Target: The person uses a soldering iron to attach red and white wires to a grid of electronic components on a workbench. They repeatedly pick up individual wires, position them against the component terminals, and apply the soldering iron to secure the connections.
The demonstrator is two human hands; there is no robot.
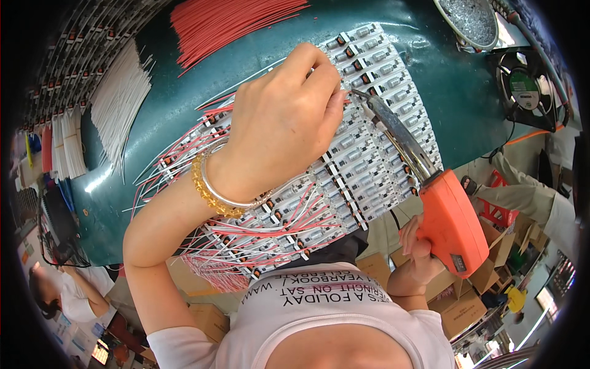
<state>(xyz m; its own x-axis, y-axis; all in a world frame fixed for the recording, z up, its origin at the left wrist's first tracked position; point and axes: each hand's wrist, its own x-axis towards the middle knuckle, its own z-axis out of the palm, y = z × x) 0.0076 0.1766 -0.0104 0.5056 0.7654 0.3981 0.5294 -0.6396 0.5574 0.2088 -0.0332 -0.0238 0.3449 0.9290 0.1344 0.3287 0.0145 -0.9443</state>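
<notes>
My left hand (287,114) is closed in a pinch over a panel of small circuit boards (405,111), its fingertips on a thin wire that the hand mostly hides. In my right hand (423,255) is an orange soldering gun (455,224), my fingers wrapped round its handle. Its metal tip (362,95) reaches up and left over the boards, close beside my left thumb and fingertips. Red and white wires (276,230) trail leftward from the boards' nearer rows. Whether the tip touches the wire is too small to tell.
Loose red wires (227,27) and white wires (123,92) lie in bundles on the green table (461,92). More board panels (80,55) are at far left. A round tin (470,21) and a black fan (523,89) stand at the right. Cardboard boxes (458,307) sit below; other people are nearby.
</notes>
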